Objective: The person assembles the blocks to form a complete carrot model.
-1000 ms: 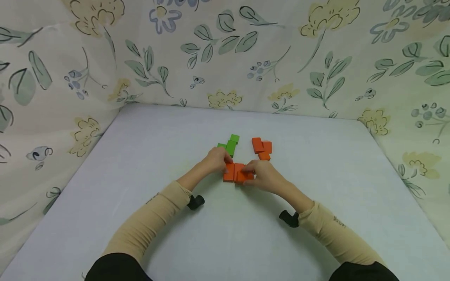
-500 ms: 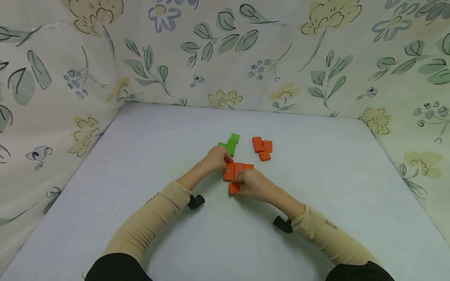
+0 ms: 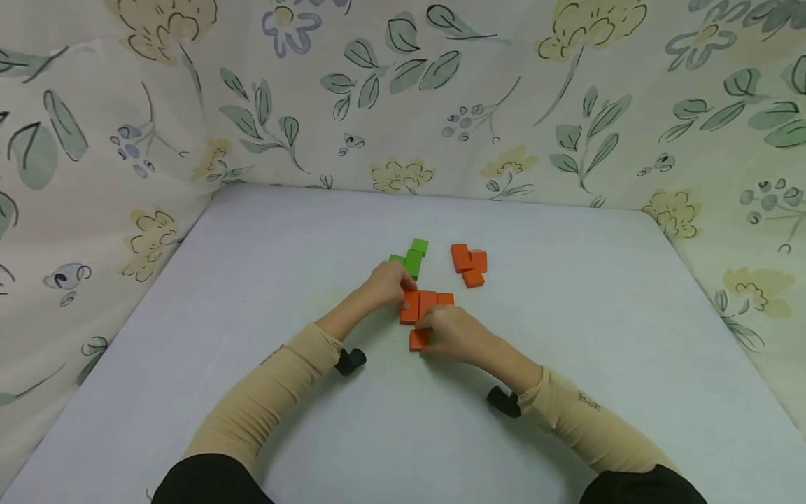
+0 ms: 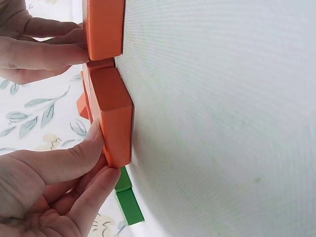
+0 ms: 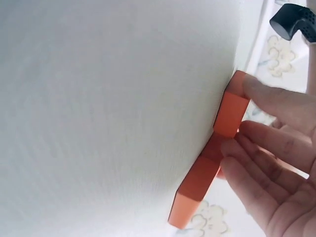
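Observation:
In the head view, my left hand (image 3: 384, 285) holds the left orange block (image 3: 411, 308) of a small cluster; in the left wrist view its thumb lies on the block's upper face (image 4: 113, 98) and a fingertip meets the end. My right hand (image 3: 462, 337) pinches another orange block (image 3: 418, 341) at the cluster's near side, its thumb on one end and its fingers at the other, as the right wrist view shows. A middle orange block (image 3: 428, 301) and a smaller-looking orange one (image 3: 446, 299) make up the rest, partly covered by the right hand.
Green blocks (image 3: 413, 262) lie just beyond my left hand, which partly hides them. A separate group of orange blocks (image 3: 469, 262) sits farther back on the right. All rest on a white table (image 3: 283, 238), with a floral cloth (image 3: 403, 105) behind and at the sides.
My right hand has brought its orange block from the cluster's right side leftward and nearer to me, uncovering the smaller-looking block. My left hand has stayed in place.

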`<state>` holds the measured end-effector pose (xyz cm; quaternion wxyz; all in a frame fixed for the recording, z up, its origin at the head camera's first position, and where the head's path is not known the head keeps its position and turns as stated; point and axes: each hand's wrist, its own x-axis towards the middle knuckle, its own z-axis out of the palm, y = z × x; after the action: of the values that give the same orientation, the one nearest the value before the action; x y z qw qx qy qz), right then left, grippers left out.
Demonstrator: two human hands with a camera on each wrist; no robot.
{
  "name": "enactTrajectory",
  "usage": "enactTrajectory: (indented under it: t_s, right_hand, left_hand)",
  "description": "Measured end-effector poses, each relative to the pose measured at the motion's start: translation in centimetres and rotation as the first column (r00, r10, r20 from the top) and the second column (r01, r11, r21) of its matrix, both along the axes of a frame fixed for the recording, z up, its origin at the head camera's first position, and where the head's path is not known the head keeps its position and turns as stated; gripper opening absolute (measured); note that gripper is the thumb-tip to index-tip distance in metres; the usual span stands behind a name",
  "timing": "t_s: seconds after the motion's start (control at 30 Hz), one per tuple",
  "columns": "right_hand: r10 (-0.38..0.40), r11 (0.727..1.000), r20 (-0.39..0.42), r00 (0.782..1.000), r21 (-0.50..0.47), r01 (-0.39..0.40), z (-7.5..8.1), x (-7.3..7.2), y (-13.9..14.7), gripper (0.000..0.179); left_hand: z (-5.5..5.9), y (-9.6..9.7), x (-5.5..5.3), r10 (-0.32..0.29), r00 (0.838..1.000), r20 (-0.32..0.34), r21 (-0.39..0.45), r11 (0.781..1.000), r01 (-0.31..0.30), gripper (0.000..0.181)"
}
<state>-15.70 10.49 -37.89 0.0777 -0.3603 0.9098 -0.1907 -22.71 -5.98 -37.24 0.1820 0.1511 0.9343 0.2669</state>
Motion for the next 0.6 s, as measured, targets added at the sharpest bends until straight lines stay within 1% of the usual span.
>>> enactTrajectory:
  t_s: [0.13, 0.4, 0.6]
  right_hand:
    - [-0.007, 1.0, -0.022, 1.0, 0.014, 0.007, 0.28, 0.09, 0.24, 0.025]
    - [0.007, 1.0, -0.022, 1.0, 0.019, -0.007, 0.43, -0.29, 0.4, 0.023]
    - [-0.022, 0.999, -0.049, 0.999, 0.026, 0.023, 0.28, -0.4, 0.23, 0.022]
  left_hand:
    - [0.07, -0.06, 0.09, 0.003, 1.0, 0.003, 0.007, 1.0, -0.003, 0.039]
    - [0.19, -0.18, 0.15, 0.019, 1.0, 0.011, 0.004, 1.0, -0.019, 0.04]
    - [0.06, -0.14, 0.04, 0.008, 1.0, 0.009, 0.021, 1.0, -0.008, 0.039]
